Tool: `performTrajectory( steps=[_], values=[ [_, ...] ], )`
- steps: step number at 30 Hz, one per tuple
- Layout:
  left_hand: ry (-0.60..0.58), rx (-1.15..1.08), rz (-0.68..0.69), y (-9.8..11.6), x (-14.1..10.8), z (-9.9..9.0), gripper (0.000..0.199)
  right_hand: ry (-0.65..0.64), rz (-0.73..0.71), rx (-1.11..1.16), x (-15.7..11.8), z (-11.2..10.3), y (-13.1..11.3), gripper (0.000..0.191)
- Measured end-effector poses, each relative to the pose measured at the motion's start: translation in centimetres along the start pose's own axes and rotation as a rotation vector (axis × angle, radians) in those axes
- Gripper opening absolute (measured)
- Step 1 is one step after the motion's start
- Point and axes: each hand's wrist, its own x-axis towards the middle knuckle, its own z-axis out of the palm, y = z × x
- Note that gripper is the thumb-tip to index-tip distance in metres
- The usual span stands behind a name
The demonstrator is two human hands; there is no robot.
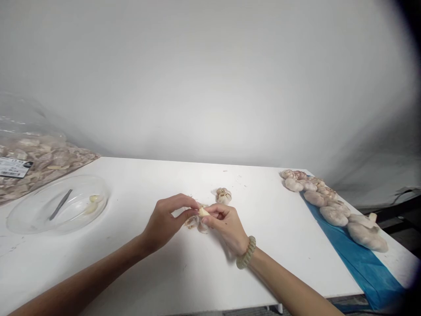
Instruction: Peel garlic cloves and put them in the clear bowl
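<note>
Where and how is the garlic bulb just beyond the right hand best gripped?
Probably around its rounded sides, coming down from the right with fingers spread. The garlic bulb is squat, with separate cloves showing at its top, so pinching there might break one loose; garlic skins lie to its near left.

The counter (131,285) is smooth and white with a faint sheen; the wall (197,87) looks matt. Clear, glossy plastic forms the bag (26,116), its crinkles catching light, and its printed label (13,167) looks like paper. The dish (31,213) is transparent and shiny, glass or plastic being hard to tell; the grey blade (61,204) resembles dull metal. Peeled cloves (94,199) look slick, the clove (203,212) smooth, the loose skins (190,223) papery. Garlic bulbs (315,198) have dry, matt husks. The blue sheet (365,267) seems thin, creased plastic; the bracelet's beads (246,253) look polished.
</note>
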Motion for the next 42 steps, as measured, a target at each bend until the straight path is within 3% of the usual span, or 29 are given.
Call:
performTrajectory(
  steps=[7, 21, 27, 32, 36, 39, 42],
  values=[
    [-0.008, -0.078, -0.131, 0.4, 0.2, 0.0, 0.006, 0.032, -0.007, -0.047, -0.1, 0.1, -0.3, 0.019],
    [-0.041, -0.012, -0.068, 0.3, 0.2, -0.1, 0.008, 0.036, -0.024, -0.068, -0.2, 0.3, -0.4, 0.019],
    [-0.084, 0.12, 0.077, 0.1, 0.1, 0.0, 0.012, -0.005, -0.005, -0.052, 0.0, 0.2, -0.1, 0.022],
    [-0.067, 0.267, 0.227, -0.5, 0.0, -0.1, 0.016, -0.094, 0.083, 0.035, 0.0, 0.3, -0.3, 0.026],
    [-0.052, 0.376, 0.323, -0.9, 0.0, -0.1, 0.015, -0.18, 0.075, 0.057, -0.2, 0.5, -0.8, 0.024],
    [-0.028, 0.397, 0.357, -0.9, 0.0, -0.2, 0.015, -0.241, 0.07, 0.101, -0.3, 0.6, -0.8, 0.024],
    [-0.021, 0.388, 0.355, -0.8, 0.0, -0.2, 0.015, -0.207, 0.089, 0.206, -0.2, 0.5, -0.6, 0.026]
  ],
)
